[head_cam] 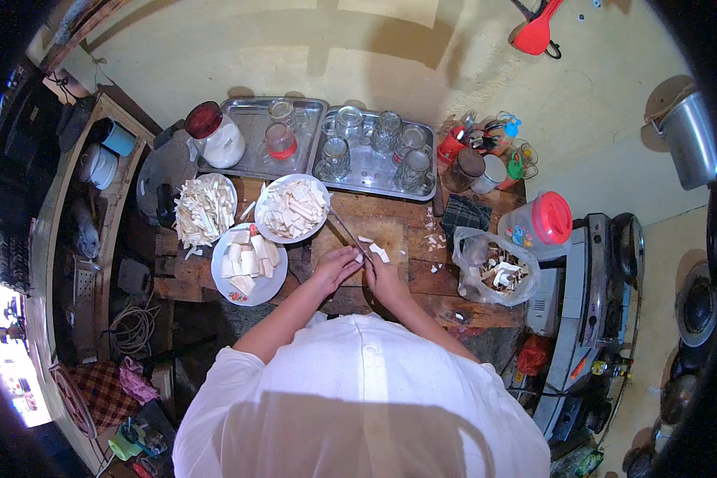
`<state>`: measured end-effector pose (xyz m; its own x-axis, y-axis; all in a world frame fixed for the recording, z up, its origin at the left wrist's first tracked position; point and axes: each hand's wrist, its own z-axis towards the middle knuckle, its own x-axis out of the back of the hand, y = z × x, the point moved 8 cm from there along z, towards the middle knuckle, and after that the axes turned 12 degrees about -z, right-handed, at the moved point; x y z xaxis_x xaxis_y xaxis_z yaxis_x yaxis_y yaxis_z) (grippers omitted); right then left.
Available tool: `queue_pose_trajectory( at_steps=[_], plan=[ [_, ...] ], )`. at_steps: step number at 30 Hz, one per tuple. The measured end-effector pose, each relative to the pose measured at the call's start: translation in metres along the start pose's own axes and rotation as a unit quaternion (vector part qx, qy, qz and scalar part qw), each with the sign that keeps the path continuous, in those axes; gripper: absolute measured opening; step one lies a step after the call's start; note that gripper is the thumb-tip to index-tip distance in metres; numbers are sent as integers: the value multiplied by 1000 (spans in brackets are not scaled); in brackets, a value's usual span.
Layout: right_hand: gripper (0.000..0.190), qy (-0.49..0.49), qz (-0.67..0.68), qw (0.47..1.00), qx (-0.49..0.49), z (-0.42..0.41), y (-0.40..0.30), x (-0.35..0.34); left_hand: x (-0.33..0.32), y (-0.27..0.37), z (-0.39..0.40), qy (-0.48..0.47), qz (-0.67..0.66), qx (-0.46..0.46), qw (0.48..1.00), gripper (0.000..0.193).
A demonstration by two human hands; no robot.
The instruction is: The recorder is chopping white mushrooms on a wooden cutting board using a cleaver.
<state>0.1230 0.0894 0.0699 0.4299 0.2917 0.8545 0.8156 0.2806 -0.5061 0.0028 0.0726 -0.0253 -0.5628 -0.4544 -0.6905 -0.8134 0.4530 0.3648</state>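
Note:
My right hand (388, 283) grips a knife (348, 229), its long blade slanting up and left over a wooden cutting board (393, 232). Close beside it, my left hand (337, 269) pinches a small white piece (359, 258), apparently peeled root such as cassava. Loose cut pieces (379, 253) lie on the board past my right fingers. Left of the board, a white plate (220, 293) carries thick peeled chunks (249, 261). Behind it, thin cut strips (291, 206) fill a white bowl (273, 233), and another plate is heaped with longer strips (203, 210).
A clear plastic bag (469, 287) of peelings stands at the right of the wooden table (427, 296), near a dark cloth (465, 213) and a red-lidded container (535, 221). Metal trays (370, 185) with glass mugs and a red-lidded jar (220, 140) line the back. A stove (594, 281) stands right.

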Motion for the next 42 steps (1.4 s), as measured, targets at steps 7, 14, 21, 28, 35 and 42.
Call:
queue_pose_trajectory(
  at_steps=[7, 14, 21, 28, 35, 42],
  plan=[
    [26, 42, 33, 998, -45, -13, 40, -2, 15, 28, 4, 52, 310, -139, 939, 33],
    [30, 130, 119, 979, -103, -39, 85, 26, -26, 52, -4, 24, 581, -343, 738, 48],
    [31, 168, 10, 972, -163, -78, 140, -21, -15, 36, -23, -56, 586, -383, 712, 70],
    [32, 110, 116, 961, -226, -70, 115, -58, -16, 11, -11, -93, 570, -395, 715, 83],
    [33, 89, 150, 947, -269, -54, 98, -92, -20, 7, 2, -96, 560, -391, 724, 70],
    [29, 114, 141, 966, -184, -50, 90, -105, -22, -4, 2, -89, 496, -336, 796, 63]
  ],
)
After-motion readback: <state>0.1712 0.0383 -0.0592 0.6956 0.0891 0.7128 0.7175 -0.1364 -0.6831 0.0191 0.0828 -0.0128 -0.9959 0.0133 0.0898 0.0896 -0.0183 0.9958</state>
